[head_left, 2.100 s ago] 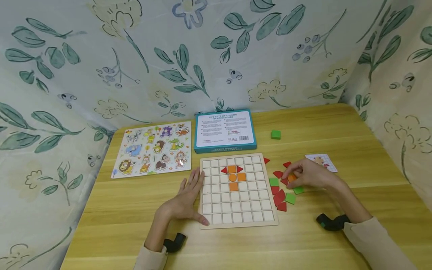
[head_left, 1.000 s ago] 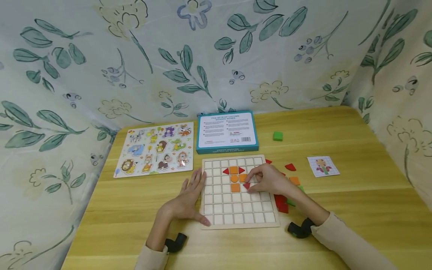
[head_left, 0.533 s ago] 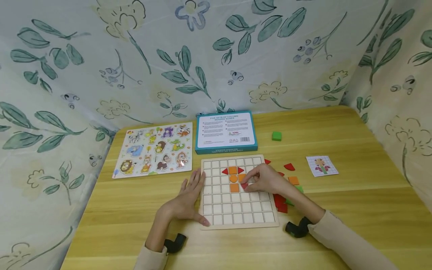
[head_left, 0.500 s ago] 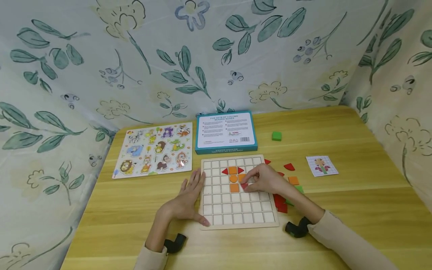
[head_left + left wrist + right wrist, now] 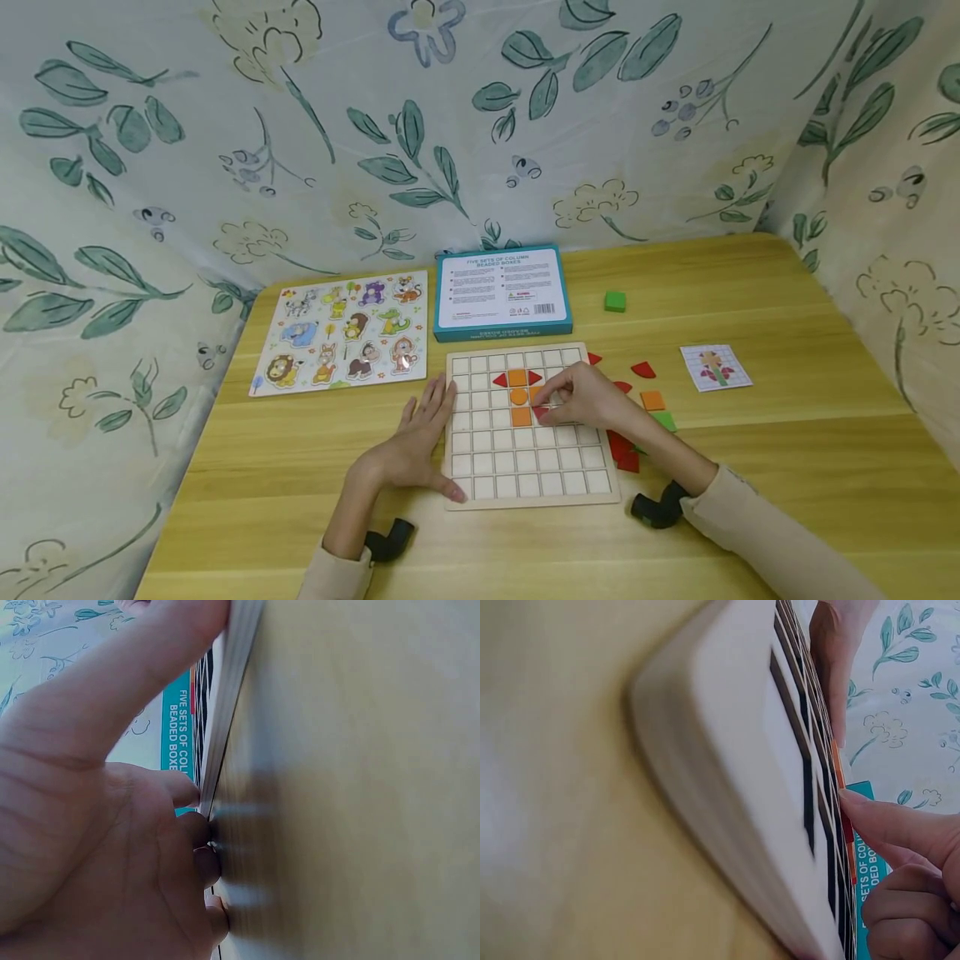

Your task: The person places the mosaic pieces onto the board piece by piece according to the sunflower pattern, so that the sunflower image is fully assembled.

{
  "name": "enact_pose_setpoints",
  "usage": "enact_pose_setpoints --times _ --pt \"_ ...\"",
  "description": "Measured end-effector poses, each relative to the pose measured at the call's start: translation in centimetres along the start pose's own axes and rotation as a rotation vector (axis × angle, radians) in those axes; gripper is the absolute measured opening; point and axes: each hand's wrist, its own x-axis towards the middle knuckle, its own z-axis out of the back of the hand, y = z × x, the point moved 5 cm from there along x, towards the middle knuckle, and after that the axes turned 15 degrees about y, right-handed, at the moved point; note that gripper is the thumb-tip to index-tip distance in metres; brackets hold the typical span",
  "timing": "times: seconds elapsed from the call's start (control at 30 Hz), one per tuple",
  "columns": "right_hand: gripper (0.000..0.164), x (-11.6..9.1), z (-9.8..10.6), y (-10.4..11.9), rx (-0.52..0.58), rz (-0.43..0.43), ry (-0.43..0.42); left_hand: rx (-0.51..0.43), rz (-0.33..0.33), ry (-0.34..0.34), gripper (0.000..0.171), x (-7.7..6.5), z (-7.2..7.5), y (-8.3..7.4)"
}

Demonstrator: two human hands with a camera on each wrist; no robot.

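Right hand (image 5: 588, 400): thumb and forefinger pinching a red piece (image 5: 540, 413), mostly covered, just right of the board's (image 5: 517, 462) lower orange square (image 5: 521, 417); whether seated, unclear. Another orange square (image 5: 533, 391), partly hidden by fingers. Left hand (image 5: 412, 442): fingers extended, gripping nothing, at the board's left edge. Picture card (image 5: 716, 367): fully visible; earlier, the right hand overlapped it, among loose pieces.
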Motion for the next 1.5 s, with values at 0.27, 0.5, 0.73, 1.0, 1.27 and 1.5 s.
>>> enact_pose_setpoints --times 0.27,0.5,0.73,1.0,1.27,1.5 --pt "0.016 -0.2 -0.1 -0.5 0.027 -0.009 0.014 0.006 0.001 -0.001 0.154 0.1 0.0 0.1" --pt "0.014 -0.2 -0.1 -0.3 0.027 0.009 0.022 0.003 0.011 0.003 0.154 0.1 -0.1 0.1" --pt "0.014 -0.1 -0.1 -0.3 0.031 0.013 0.028 0.001 0.01 -0.003 0.154 0.1 -0.1 0.1" --pt "0.016 -0.2 0.2 -0.5 0.041 0.004 0.014 -0.02 -0.015 -0.022 0.155 0.3 -0.3 0.4" --pt "0.023 -2.6 2.9 -1.6 0.048 -0.061 -0.06 0.01 0.007 -0.008 0.154 0.2 -0.2 0.3" --pt "0.027 -5.4 6.1 -4.3 0.006 -0.102 -0.133 0.005 0.008 -0.009 0.154 0.1 -0.2 0.3"
